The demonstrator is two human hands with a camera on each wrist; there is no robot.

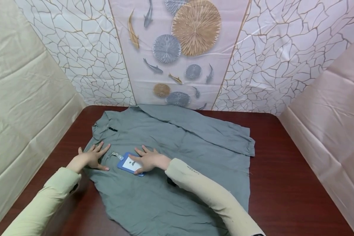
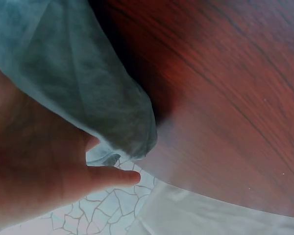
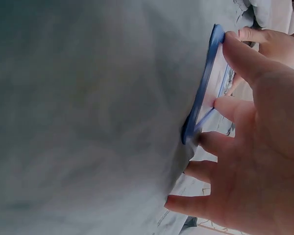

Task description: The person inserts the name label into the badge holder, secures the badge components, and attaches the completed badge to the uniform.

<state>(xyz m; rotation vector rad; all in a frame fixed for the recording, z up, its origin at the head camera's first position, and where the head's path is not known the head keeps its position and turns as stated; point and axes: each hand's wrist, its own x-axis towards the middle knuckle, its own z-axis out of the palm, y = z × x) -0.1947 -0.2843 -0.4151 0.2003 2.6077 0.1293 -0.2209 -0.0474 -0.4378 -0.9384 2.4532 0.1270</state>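
A grey-green long-sleeved shirt (image 1: 188, 147) lies spread out on the table. On it rests a blue-framed badge holder (image 1: 126, 165) with a white card, and a clear strap with a metal clip (image 1: 115, 154) at its upper left. My right hand (image 1: 151, 159) presses on the badge's right part, fingers spread; the right wrist view shows thumb and fingertips along the blue frame (image 3: 202, 88). To the left of the clip, my left hand (image 1: 89, 158) rests on the shirt's left edge with straight, spread fingers. In the left wrist view a fabric fold (image 2: 103, 93) hides most of its fingers.
Dark reddish-brown table (image 1: 283, 183) shows on both sides of the shirt. A sleeve (image 1: 221, 132) lies folded along the far side. Beige cloth walls (image 1: 327, 105) stand left and right, and a patterned backdrop (image 1: 91, 42) hangs behind. A small black piece (image 1: 112, 129) lies near the collar.
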